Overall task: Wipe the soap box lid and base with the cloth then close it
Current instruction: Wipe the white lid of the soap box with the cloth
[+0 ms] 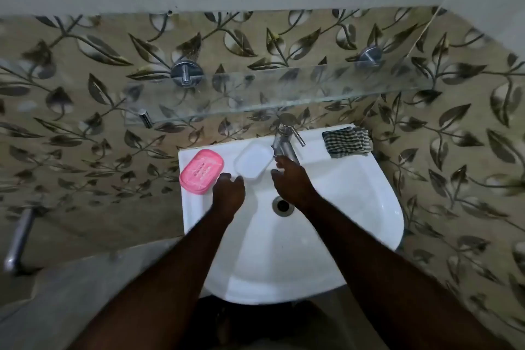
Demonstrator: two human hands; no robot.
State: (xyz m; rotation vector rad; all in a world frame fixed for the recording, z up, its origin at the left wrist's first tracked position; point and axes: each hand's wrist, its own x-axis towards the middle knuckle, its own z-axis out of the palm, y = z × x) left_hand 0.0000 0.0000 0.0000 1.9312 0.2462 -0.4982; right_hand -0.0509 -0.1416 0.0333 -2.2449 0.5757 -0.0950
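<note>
Wiping seems not yet begun: the box lies apart, and the cloth sits unheld, well beyond the right hand. The lid lies just ahead, between both hands, with the base just left of the left hand. Both hands are loosely open and empty; whether either touches the lid I cannot tell.
</note>
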